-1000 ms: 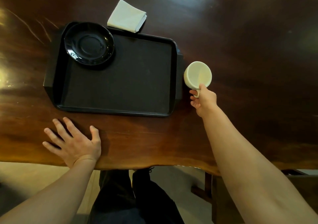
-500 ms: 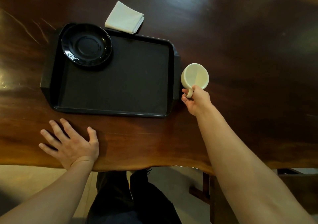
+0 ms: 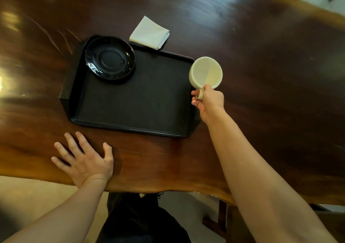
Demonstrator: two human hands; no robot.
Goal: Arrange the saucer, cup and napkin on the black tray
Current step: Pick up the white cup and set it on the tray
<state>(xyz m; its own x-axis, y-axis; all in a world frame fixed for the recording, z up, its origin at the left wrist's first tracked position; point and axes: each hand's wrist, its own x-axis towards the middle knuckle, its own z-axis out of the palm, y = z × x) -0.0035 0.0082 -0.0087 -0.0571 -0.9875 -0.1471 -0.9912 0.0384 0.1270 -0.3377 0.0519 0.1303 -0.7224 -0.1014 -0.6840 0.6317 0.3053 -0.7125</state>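
A black tray [image 3: 130, 101] lies on a dark wooden table. A black saucer [image 3: 110, 57] sits in the tray's far left corner. A folded pale napkin [image 3: 149, 32] lies on the table just beyond the tray's far edge. My right hand [image 3: 210, 103] grips the handle of a cream cup [image 3: 205, 73], which hangs tilted over the tray's right rim, its mouth facing me. My left hand [image 3: 84, 160] rests flat on the table in front of the tray, fingers spread, holding nothing.
The wooden table [image 3: 270, 93] stretches far to the right and behind the tray. Its wavy near edge [image 3: 168, 188] runs just behind my left wrist. My dark trousers [image 3: 134, 220] and the floor show below.
My right hand has lifted the cup by its handle off the table and carried it left, over the tray's right rim. My left hand stays flat on the table.
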